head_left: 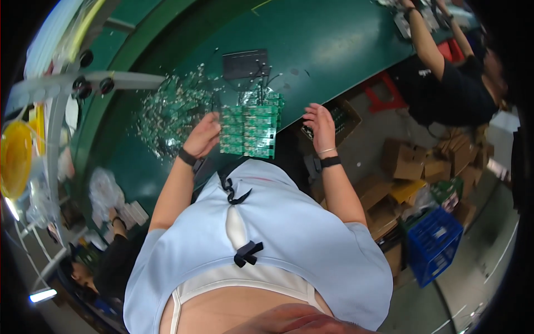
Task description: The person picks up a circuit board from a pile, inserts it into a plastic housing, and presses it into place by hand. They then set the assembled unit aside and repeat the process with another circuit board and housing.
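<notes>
A green circuit board panel (247,131), made up of several small boards in rows, lies in front of me at the near edge of the table. My left hand (204,135) is closed at its left edge, with fingertips against the boards. To the right of the panel, my right hand (321,127) is raised apart from it, fingers spread and holding nothing. More green boards with black wires (260,92) show just beyond the panel. A heap of small loose circuit boards (172,111) spreads to the left of my left hand.
The green table (317,39) carries a flat black rectangular piece (245,63). A grey frame arm (122,81) crosses at left. Cardboard boxes (403,158), a blue crate (435,245) and a red stool (385,92) stand at right. Co-workers sit at far right (456,83) and lower left (111,261).
</notes>
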`<state>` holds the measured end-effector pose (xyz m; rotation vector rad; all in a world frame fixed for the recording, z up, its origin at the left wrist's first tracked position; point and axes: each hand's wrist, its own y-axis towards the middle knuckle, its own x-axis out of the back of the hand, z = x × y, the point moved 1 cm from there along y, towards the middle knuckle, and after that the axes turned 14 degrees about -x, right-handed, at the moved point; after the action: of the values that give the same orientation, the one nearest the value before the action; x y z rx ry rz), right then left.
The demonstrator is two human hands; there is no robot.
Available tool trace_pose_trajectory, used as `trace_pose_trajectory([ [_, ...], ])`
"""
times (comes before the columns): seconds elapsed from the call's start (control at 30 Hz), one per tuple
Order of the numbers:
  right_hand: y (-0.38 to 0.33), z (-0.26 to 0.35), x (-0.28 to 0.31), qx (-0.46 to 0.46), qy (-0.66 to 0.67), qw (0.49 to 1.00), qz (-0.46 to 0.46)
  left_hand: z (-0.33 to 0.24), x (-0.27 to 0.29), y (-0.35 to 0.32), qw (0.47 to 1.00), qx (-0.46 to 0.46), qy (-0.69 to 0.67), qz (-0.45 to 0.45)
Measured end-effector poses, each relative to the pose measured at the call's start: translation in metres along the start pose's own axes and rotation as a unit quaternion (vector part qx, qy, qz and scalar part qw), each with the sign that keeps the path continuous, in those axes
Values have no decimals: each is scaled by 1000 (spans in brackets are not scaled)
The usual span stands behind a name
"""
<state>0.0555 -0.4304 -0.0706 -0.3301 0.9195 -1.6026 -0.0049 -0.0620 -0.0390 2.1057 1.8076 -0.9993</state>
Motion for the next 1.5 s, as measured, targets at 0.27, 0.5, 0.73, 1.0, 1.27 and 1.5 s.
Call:
trace_pose_trajectory([
  [0.27,-50,69,-94,-45,-185,944,269,4,-49,32,993,-72,89,1],
  [0.5,-40,161,-138,205,-357,895,172,-9,-63,63,897,-231,358,-119],
  [0.73,31,178,-218,399,-650,638,112,10,-60,100,693,-203,683,-113],
  [1.0,80,153,-237,388,-797,456,79,23,-53,123,665,-107,734,-89],
  [1.27,80,138,-242,383,-820,421,62,35,-54,119,655,-80,748,-76],
  [1.5,75,126,-252,407,-810,415,80,28,-59,121,655,-55,751,-61],
])
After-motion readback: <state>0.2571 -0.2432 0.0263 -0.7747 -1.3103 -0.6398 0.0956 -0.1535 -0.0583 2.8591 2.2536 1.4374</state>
